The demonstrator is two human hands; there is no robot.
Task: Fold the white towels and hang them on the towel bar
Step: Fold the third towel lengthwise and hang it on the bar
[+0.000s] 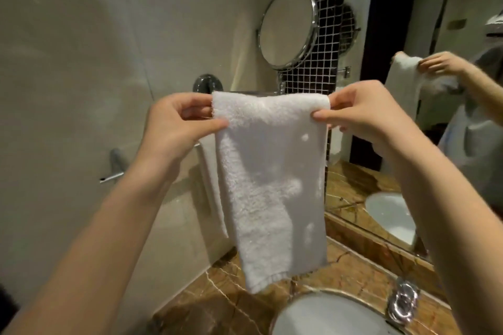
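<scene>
**Item: white towel [272, 171], in hand, at the rail**

- Position – held up in the air over the marble bench [223, 288]. Its top edge is level with, and just in front of, the towel bar [208, 85]. The lower end hangs free above the basin [326, 315].
- Hold – the left hand [177, 122] pinches the upper left corner, thumb in front and fingers behind. The right hand [359, 111] pinches the upper right corner the same way. Holding both corners keeps the top fold taut and level, probably so it can go over the bar squarely.
- Condition – a narrow folded strip, with the hem visible at the bottom.
- Status, as judged – folding looks complete and hanging is not yet done. Whether the cloth touches the bar cannot be told.

**Count**
- Towels: one in hand. A second white strip [211, 179] hangs behind and to its left – seemingly another towel, though its support is hidden.
- Hands: two, both gripping.
- Towel bars: one, mostly covered.
- Basins: one. The one in the wall mirror [408, 35] is a reflection.
- Round shaving mirror [288, 30]: one.
</scene>
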